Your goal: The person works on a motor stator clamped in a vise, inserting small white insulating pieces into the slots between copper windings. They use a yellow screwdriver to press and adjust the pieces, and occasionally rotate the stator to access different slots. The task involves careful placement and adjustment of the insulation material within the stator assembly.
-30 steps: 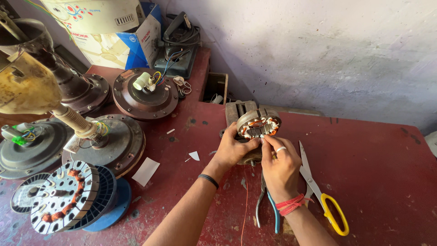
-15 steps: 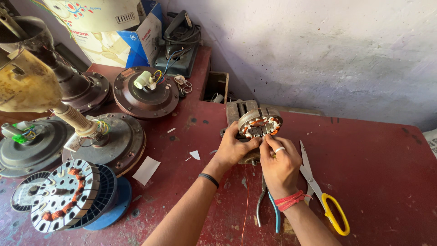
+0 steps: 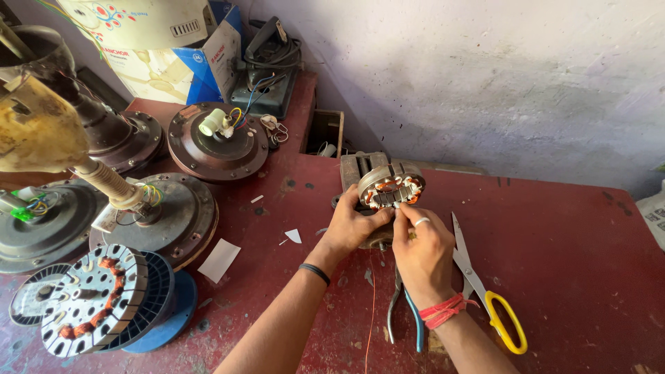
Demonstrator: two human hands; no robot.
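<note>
A round metal motor stator (image 3: 391, 190) with copper windings is propped on edge on the red table (image 3: 568, 277), its open face toward me. My left hand (image 3: 353, 225) grips its lower left rim. My right hand (image 3: 420, 249), with a ring on one finger, pinches at the stator's lower edge with thumb and forefinger. A thin copper wire (image 3: 370, 305) trails down from the stator toward me. What the right fingertips hold is too small to tell.
Yellow-handled scissors (image 3: 485, 291) and blue-handled pliers (image 3: 405, 315) lie by my right hand. Fan motor housings (image 3: 216, 142) and a wound stator on a blue spool (image 3: 104, 301) crowd the left side. Boxes (image 3: 173, 48) and a tool stand at the back. Paper scraps (image 3: 220, 257) lie about.
My right hand has shifted slightly along the stator's lower edge. The view has drifted a little; the left hand keeps its grip.
</note>
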